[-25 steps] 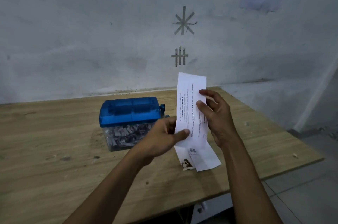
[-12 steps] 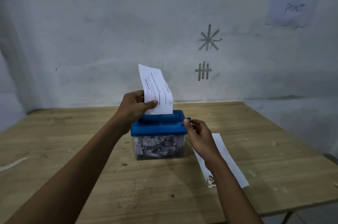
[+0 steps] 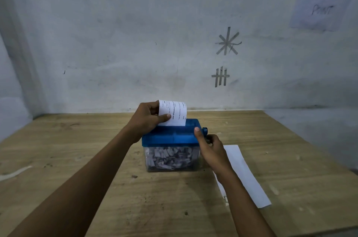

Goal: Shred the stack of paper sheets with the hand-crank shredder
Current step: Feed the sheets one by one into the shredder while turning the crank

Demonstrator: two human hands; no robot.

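Head view: 1 shredder (image 3: 170,137) on surface (image 3: 77,159), centre; clear bin holds shreds (image 3: 170,157).
Slot: 1 sheet (image 3: 175,112) upright in lid slot, top curling back.
Left: left grip (image 3: 149,117) pinches sheet's left edge.
Right: right grip (image 3: 212,148) curled round crank (image 3: 205,130), thumb on lid.
Beside: paper (image 3: 246,174) flat just right of shredder, part hidden by right forearm; count unclear.
Wall: 2 tape marks (image 3: 227,42), 1 note (image 3: 321,2).

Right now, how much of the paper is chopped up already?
Done: the clear plastic bin under the blue shredder lid looks well filled with grey paper strips. In hand: the left hand holds a printed white sheet in the slot, the right hand grips the small blue crank. Left: white paper waiting on the wooden table.
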